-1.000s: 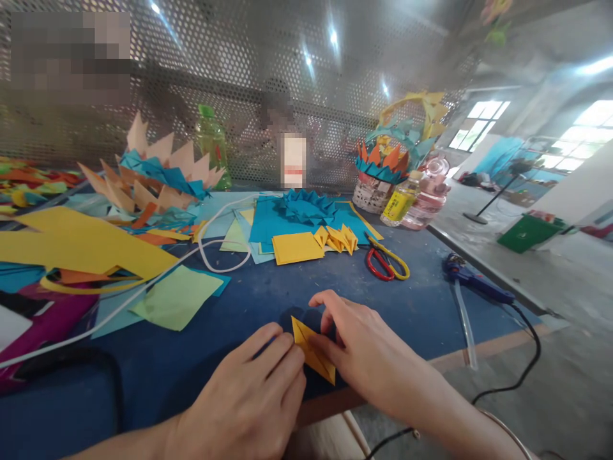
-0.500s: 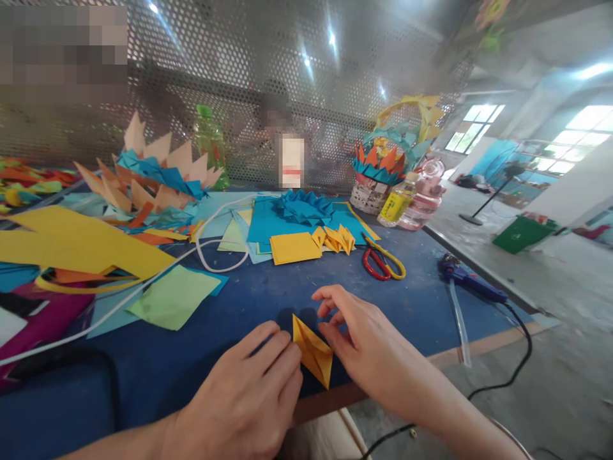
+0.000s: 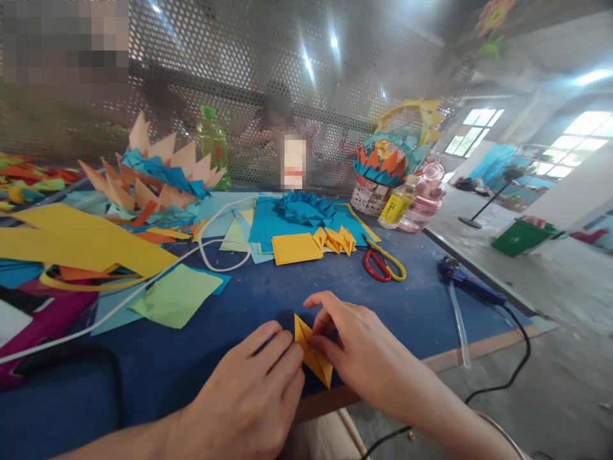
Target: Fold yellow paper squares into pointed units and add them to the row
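A folded piece of yellow paper [image 3: 320, 369], diamond-shaped with a crease down its middle, lies near the table's front edge. My left hand [image 3: 253, 386] has its fingers curled together and grips the paper's left side; the fingertips are partly hidden. From the right, my right hand [image 3: 357, 342] bends over the paper, its thumb and curled fingers pinching at the middle. Beyond the hands lie a stack of yellow paper rectangles [image 3: 297, 248] and several small folded yellow pieces [image 3: 340, 240]. Scissors [image 3: 383, 260] with red and yellow handles rest to their right.
A blue glue gun [image 3: 472, 281] with a black cord lies at the table's right edge. A white cable [image 3: 177, 260] crosses the left side over coloured paper sheets [image 3: 179, 297]. Behind stand a blue folded paper ring [image 3: 306, 207], a peach paper piece [image 3: 158, 169] and bottles [image 3: 396, 206].
My right hand has moved left and onto the yellow paper, its thumb and fingers now at the crease. My left hand keeps its place at the paper's left side.
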A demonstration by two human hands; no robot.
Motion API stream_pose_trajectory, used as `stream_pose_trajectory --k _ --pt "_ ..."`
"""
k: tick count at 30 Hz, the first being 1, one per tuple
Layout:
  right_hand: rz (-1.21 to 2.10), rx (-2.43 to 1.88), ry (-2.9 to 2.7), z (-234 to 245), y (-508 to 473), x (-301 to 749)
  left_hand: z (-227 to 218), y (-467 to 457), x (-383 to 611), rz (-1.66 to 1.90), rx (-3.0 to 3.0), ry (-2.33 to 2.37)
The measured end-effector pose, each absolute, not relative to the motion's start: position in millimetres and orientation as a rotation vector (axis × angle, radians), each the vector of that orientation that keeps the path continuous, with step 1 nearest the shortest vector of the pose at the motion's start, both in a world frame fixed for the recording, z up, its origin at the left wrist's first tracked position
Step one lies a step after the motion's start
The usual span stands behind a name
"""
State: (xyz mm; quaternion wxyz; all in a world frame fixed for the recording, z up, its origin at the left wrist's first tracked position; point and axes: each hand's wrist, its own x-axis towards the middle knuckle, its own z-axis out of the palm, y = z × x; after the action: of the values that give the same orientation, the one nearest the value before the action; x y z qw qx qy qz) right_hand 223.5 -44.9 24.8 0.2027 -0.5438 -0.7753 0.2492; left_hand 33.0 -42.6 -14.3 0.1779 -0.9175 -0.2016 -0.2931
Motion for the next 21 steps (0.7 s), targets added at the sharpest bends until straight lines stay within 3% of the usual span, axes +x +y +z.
stream_pose_trajectory --k 21 --pt "0.701 -1.493 -2.139 19.8 -43.4 225.4 -19.6 -41.6 31.2 -0.807 -2.610 -0.550"
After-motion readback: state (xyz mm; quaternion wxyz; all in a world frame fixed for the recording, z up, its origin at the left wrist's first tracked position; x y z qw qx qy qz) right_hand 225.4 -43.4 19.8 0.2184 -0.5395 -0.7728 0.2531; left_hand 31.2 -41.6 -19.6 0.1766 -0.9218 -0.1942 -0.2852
